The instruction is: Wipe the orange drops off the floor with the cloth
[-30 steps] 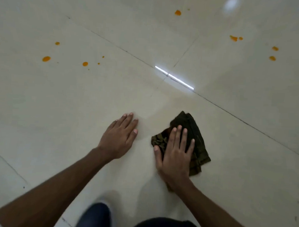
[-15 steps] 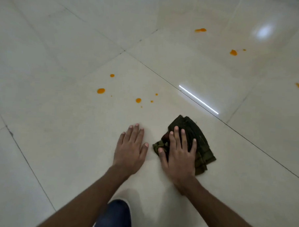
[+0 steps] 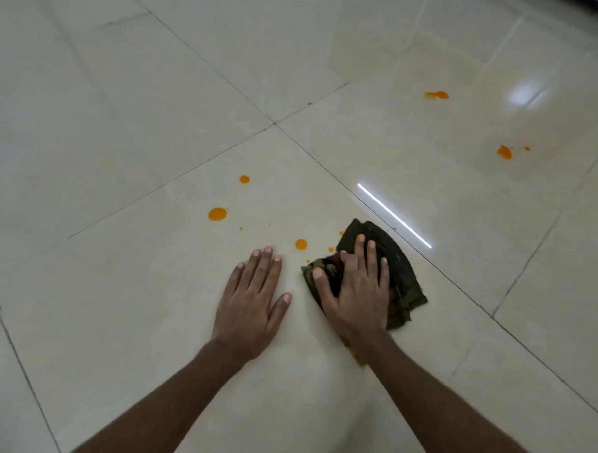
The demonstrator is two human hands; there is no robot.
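Observation:
A crumpled dark green cloth (image 3: 400,272) lies on the pale tiled floor (image 3: 124,116). My right hand (image 3: 356,290) presses flat on top of it, fingers spread over the fabric. My left hand (image 3: 253,303) rests flat on the bare tile just to its left, holding nothing. A cluster of orange drops sits just ahead of my hands: one drop (image 3: 301,244) right by the cloth's near-left edge, a larger drop (image 3: 217,214) further left, a small drop (image 3: 244,179) beyond it. More orange drops lie far right, a round one (image 3: 504,152) and a smear (image 3: 437,94).
Dark grout lines cross the floor and meet at a tile corner (image 3: 274,123) ahead of the drops. A bright strip of reflected light (image 3: 394,215) lies just beyond the cloth. Glare marks the glossy tiles at the upper right.
Both hands and the cloth have shifted toward the left cluster of orange drops, which now lies right in front of the cloth. The view has swung left too.

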